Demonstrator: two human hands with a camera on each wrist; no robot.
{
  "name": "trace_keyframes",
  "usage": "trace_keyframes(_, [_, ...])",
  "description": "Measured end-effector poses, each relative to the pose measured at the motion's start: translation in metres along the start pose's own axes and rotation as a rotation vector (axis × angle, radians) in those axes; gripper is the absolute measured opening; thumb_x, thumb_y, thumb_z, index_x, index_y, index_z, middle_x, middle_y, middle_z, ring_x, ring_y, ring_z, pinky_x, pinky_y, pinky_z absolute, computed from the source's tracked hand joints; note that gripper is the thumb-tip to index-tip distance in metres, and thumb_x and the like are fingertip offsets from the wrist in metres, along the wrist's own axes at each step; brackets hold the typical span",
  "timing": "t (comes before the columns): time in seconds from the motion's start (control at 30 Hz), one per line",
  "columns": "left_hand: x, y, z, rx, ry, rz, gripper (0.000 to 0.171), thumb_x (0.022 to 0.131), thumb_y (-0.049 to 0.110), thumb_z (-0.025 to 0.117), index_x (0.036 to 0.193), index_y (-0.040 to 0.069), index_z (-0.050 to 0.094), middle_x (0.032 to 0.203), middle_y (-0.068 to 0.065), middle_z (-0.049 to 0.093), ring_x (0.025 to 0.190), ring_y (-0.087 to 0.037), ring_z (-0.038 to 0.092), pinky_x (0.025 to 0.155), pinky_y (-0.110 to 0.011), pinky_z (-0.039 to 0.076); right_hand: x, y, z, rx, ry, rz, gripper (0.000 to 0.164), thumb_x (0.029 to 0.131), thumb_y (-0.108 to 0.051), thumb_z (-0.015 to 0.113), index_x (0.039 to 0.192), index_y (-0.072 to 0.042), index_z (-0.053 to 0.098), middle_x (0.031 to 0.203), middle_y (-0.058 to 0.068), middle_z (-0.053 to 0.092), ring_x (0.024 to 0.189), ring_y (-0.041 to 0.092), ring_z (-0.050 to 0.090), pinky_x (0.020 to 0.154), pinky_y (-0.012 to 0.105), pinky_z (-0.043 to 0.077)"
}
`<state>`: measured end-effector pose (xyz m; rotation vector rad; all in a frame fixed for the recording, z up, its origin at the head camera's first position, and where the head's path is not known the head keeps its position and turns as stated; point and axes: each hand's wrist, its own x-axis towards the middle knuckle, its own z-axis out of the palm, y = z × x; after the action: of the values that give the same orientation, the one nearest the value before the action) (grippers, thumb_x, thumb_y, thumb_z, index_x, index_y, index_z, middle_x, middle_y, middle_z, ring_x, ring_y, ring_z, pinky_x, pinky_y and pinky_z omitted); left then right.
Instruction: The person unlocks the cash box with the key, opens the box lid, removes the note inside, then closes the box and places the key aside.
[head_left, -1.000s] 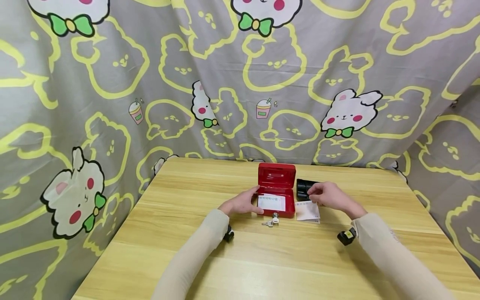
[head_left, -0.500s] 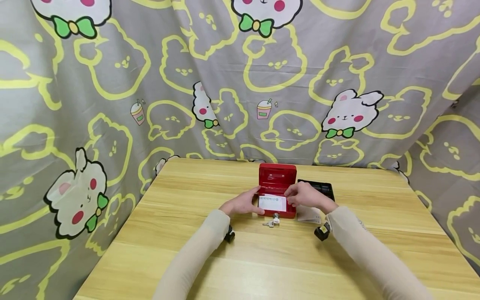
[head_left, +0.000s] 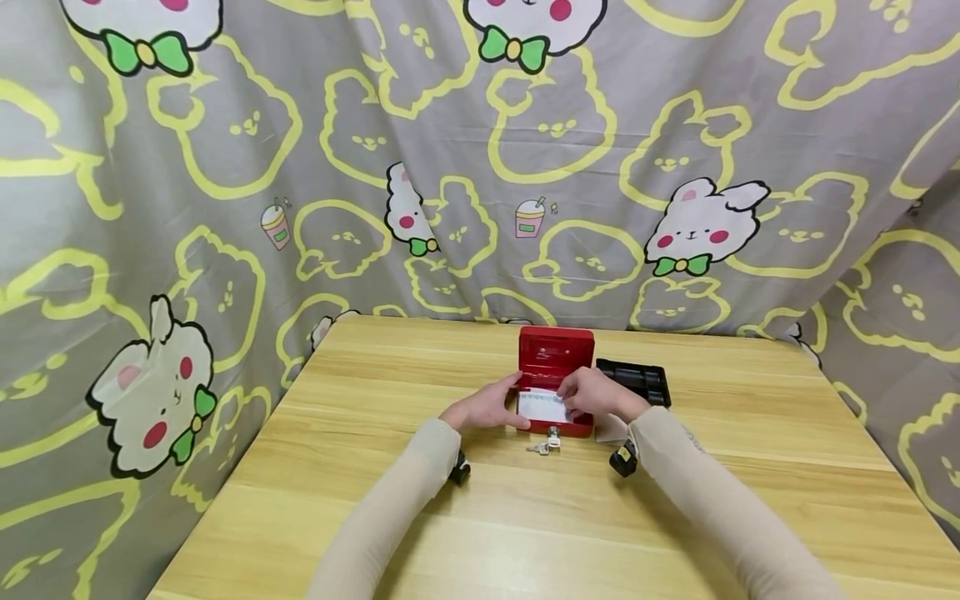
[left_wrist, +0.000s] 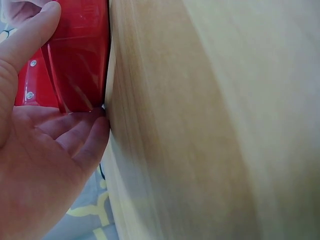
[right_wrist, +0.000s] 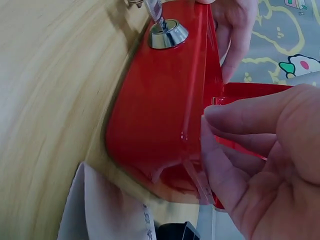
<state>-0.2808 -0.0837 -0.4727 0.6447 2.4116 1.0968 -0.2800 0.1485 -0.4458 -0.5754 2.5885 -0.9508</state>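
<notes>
A red cash box (head_left: 556,427) stands on the table with its lid raised. White printed paper notes (head_left: 542,406) lie inside it. My left hand (head_left: 487,407) grips the box's left side, thumb over the front rim and fingers along the side, as the left wrist view also shows. My right hand (head_left: 596,393) is over the box's right part, thumb and index fingertips together at the edge of the paper. In the right wrist view the fingertips are at the rim and the paper inside is hidden. A key (right_wrist: 155,11) sits in the box's front lock (right_wrist: 169,34).
A black tray with rounded compartments (head_left: 645,381) lies right of the box. Another folded printed paper (right_wrist: 107,205) rests beside the box, partly hidden by the right arm in the head view. Keys (head_left: 542,448) hang at the lock. A patterned curtain (head_left: 450,167) stands behind the table (head_left: 375,350).
My right hand has moved left from the papers beside the black tray to over the cash box. The left hand stays on the box's left side.
</notes>
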Motion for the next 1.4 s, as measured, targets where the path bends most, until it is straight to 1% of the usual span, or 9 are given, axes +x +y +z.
trace_keyframes(0.13, [0.000, 0.000, 0.000, -0.016, -0.003, 0.009, 0.097, 0.078, 0.033, 0.078, 0.152, 0.014, 0.019, 0.149, -0.004, 0.034, 0.136, -0.018, 0.030, 0.110, -0.036, 0.024, 0.003, -0.002, 0.003, 0.023, -0.016, 0.055, 0.016, 0.085, 0.006, 0.060, 0.098, 0.004, 0.069, 0.087, 0.012, 0.065, 0.066, 0.018, 0.064, 0.063, 0.031, 0.056])
trace_keyframes(0.27, [0.001, -0.002, 0.000, -0.029, -0.006, 0.022, 0.097, 0.078, 0.033, 0.079, 0.152, 0.014, 0.020, 0.148, -0.003, 0.035, 0.135, -0.017, 0.031, 0.110, -0.036, 0.024, 0.005, -0.001, 0.006, 0.032, 0.002, 0.095, 0.017, 0.085, 0.006, 0.061, 0.100, 0.004, 0.069, 0.090, 0.013, 0.064, 0.067, 0.018, 0.065, 0.061, 0.030, 0.056])
trace_keyframes(0.5, [0.000, -0.002, -0.001, -0.007, -0.001, -0.002, 0.099, 0.078, 0.036, 0.078, 0.152, 0.013, 0.017, 0.151, -0.004, 0.031, 0.137, -0.018, 0.028, 0.110, -0.036, 0.023, 0.007, 0.001, 0.007, 0.054, 0.036, 0.101, 0.016, 0.086, 0.005, 0.061, 0.099, 0.004, 0.069, 0.092, 0.013, 0.065, 0.068, 0.016, 0.065, 0.064, 0.031, 0.056])
trace_keyframes(0.73, [-0.001, -0.002, -0.001, 0.022, -0.001, -0.010, 0.099, 0.078, 0.037, 0.077, 0.152, 0.012, 0.017, 0.151, -0.006, 0.030, 0.137, -0.019, 0.027, 0.111, -0.036, 0.023, 0.004, 0.002, 0.008, 0.225, 0.091, 0.123, 0.015, 0.088, 0.002, 0.060, 0.100, 0.007, 0.068, 0.087, 0.011, 0.065, 0.072, 0.022, 0.067, 0.070, 0.037, 0.056])
trace_keyframes(0.9, [-0.001, -0.002, 0.000, 0.039, 0.002, -0.009, 0.099, 0.078, 0.037, 0.077, 0.152, 0.011, 0.017, 0.152, -0.007, 0.029, 0.137, -0.019, 0.027, 0.110, -0.036, 0.024, 0.003, 0.003, 0.009, 0.287, 0.105, 0.130, 0.014, 0.088, -0.001, 0.062, 0.099, 0.006, 0.068, 0.087, 0.011, 0.066, 0.073, 0.023, 0.066, 0.072, 0.037, 0.056])
trace_keyframes(1.0, [-0.001, -0.002, -0.001, 0.031, 0.000, -0.009, 0.099, 0.078, 0.037, 0.077, 0.152, 0.011, 0.016, 0.152, -0.007, 0.028, 0.138, -0.019, 0.026, 0.110, -0.036, 0.023, 0.005, 0.003, 0.009, 0.276, 0.118, 0.115, 0.009, 0.087, -0.003, 0.065, 0.093, 0.002, 0.069, 0.083, 0.010, 0.066, 0.071, 0.022, 0.065, 0.070, 0.036, 0.056])
trace_keyframes(1.1, [-0.001, -0.002, -0.001, 0.013, -0.002, -0.004, 0.099, 0.078, 0.036, 0.077, 0.152, 0.013, 0.016, 0.152, -0.005, 0.028, 0.138, -0.018, 0.026, 0.111, -0.036, 0.023, 0.007, 0.002, 0.010, 0.227, 0.138, 0.103, 0.005, 0.085, -0.006, 0.069, 0.084, -0.001, 0.067, 0.076, 0.007, 0.064, 0.066, 0.020, 0.063, 0.066, 0.033, 0.055])
trace_keyframes(1.23, [-0.001, -0.002, -0.001, -0.004, -0.007, 0.013, 0.099, 0.078, 0.036, 0.078, 0.153, 0.015, 0.016, 0.152, -0.003, 0.028, 0.138, -0.015, 0.025, 0.111, -0.034, 0.022, 0.010, -0.001, 0.011, 0.182, 0.169, 0.105, 0.015, 0.082, -0.006, 0.072, 0.077, -0.004, 0.058, 0.069, 0.006, 0.059, 0.060, 0.020, 0.059, 0.058, 0.030, 0.051])
trace_keyframes(1.4, [-0.001, -0.003, -0.002, -0.006, -0.010, 0.034, 0.098, 0.078, 0.033, 0.078, 0.152, 0.015, 0.017, 0.150, -0.003, 0.033, 0.136, -0.015, 0.029, 0.110, -0.034, 0.024, 0.012, 0.000, 0.011, 0.230, 0.196, 0.109, 0.022, 0.080, 0.000, 0.072, 0.080, -0.003, 0.050, 0.068, 0.009, 0.053, 0.056, 0.021, 0.059, 0.056, 0.032, 0.052])
